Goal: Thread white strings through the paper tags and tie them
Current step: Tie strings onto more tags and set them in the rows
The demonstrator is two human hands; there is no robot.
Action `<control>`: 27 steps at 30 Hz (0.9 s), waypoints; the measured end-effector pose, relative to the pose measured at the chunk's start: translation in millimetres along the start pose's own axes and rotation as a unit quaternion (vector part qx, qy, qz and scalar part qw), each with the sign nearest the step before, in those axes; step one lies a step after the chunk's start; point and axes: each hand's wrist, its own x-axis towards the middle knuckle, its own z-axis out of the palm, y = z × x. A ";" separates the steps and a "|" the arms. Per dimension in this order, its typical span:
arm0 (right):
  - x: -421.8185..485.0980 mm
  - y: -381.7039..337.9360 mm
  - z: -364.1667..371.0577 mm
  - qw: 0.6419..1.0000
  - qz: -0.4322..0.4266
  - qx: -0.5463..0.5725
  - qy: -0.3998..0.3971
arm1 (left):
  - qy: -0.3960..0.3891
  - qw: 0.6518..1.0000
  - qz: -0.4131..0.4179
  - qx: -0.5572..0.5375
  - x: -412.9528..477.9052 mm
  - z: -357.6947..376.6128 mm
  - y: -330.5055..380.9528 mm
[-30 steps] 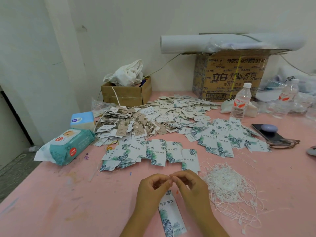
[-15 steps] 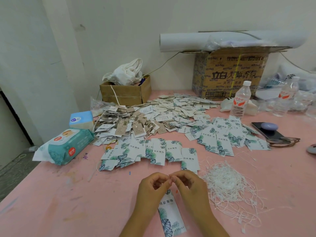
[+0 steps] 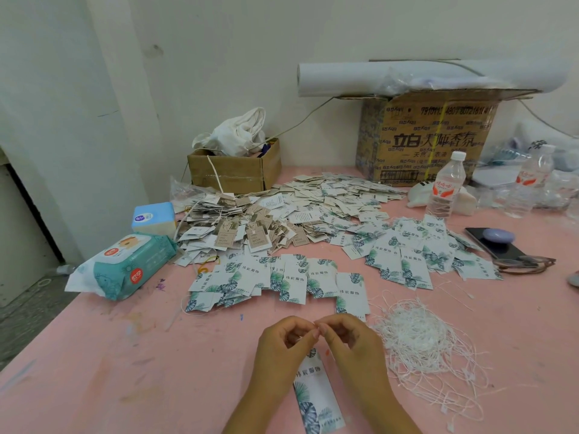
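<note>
Left hand [image 3: 282, 349] and right hand [image 3: 352, 343] pinching a thin white string [image 3: 315, 330] fingertip to fingertip
Just below, on the pink table [image 3: 141, 371], a long white paper tag [image 3: 316, 396] with teal leaf print and dark characters; top end hidden by the hands, string itself barely discernible.

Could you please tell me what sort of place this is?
Most likely an informal workshop for hand-finishing clothing labels, perhaps at home: a pink table heaped with printed paper tags, a tangle of white strings, and cardboard boxes against the wall.
</note>
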 end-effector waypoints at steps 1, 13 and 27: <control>-0.1 -0.2 -0.2 1.000 0.002 -0.001 0.000 | 0.000 1.000 0.000 0.001 -0.1 -0.1 0.1; -1.2 4.6 2.0 0.998 0.046 0.021 -0.030 | -0.010 0.998 0.006 0.068 -4.5 3.9 0.6; 6.3 0.2 3.4 0.999 0.021 0.013 -0.044 | 0.075 0.995 -0.006 0.067 -1.4 3.9 2.5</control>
